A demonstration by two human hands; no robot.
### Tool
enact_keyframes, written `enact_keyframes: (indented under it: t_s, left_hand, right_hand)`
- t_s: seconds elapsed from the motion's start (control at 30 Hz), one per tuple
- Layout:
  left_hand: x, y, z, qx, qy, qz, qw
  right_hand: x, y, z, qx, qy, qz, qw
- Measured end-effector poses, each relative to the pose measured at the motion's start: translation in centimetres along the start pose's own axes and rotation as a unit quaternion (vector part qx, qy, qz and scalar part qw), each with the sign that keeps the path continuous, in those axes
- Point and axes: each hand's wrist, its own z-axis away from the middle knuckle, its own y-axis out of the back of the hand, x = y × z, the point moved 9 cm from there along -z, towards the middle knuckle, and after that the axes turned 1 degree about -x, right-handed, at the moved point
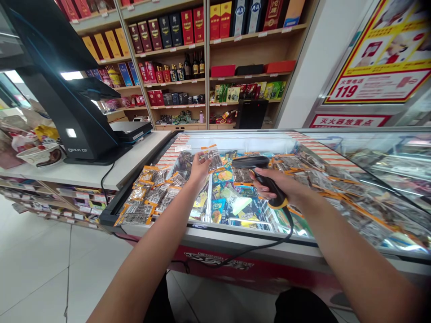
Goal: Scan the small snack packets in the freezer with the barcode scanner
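Observation:
My left hand [198,170] is closed on a small clear snack packet [211,157] with an orange edge, held up over the glass-topped chest freezer [235,233]. My right hand [281,186] grips a black barcode scanner [257,172] with a yellow base; its head points left toward the packet. The scanner's black cable [256,249] hangs down over the freezer's front edge. Several similar orange-trimmed packets [151,193] lie on the glass lid to the left of my left hand, and more [340,188] lie to the right.
A black checkout terminal [77,112] stands on the white counter [101,172] at the left, with a bowl [40,157] beside it. Wooden shelves [188,58] of boxed goods and bottles line the back wall. A red and yellow poster [384,49] hangs at the right. White floor tiles [43,269] lie below left.

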Motion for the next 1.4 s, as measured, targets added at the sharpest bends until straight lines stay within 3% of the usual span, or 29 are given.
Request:
enact_keyframes:
  t_s: [0.2,0.33,0.4,0.5,0.63,0.77,0.97,1.1,1.23,1.33,1.4]
  left_hand:
    - [-0.2,-0.5,-0.1,-0.022,-0.002,-0.101,0.995]
    - [0.1,-0.5,0.4,-0.040,-0.028,-0.228,0.972]
    - [0.8,-0.6,0.8,-0.050,-0.079,-0.382,0.920]
    - [0.9,-2.1,1.8,-0.120,-0.146,-0.552,0.812]
    - [0.0,-4.5,3.4,-0.223,-0.194,-0.554,0.779]
    - [-0.8,-6.5,4.9,-0.278,-0.245,-0.562,0.739]
    - [-2.1,-8.5,6.4,-0.318,-0.275,-0.558,0.716]
    - [-2.3,-9.5,6.9,-0.296,-0.275,-0.588,0.701]
    - [-0.4,-8.0,6.5,-0.254,-0.230,-0.617,0.709]
    - [2.1,-3.4,5.3,-0.159,-0.148,-0.681,0.699]
    - [3.8,0.5,4.6,-0.106,-0.089,-0.736,0.662]
  right_hand:
    - [-0.3,0.0,0.1,0.004,0.007,-0.001,1.000]
    - [-1.2,0.1,0.3,0.027,0.022,-0.024,0.999]
    - [-1.5,0.3,0.4,0.035,0.034,-0.037,0.998]
    - [-1.7,0.6,0.3,0.044,0.042,-0.045,0.997]
    - [-1.7,0.4,0.4,0.044,0.039,-0.041,0.997]
    - [-1.6,0.2,0.6,0.048,0.017,-0.041,0.998]
    - [-1.3,0.8,0.4,0.046,0.012,-0.027,0.999]
    - [-1.1,1.0,0.3,0.041,0.012,-0.028,0.999]
    - [-1.4,1.1,0.4,0.046,0.023,-0.028,0.998]
    - [-1.4,1.1,0.4,0.041,0.015,-0.024,0.999]
    - [-1.4,1.0,0.3,0.040,0.017,-0.023,0.999]
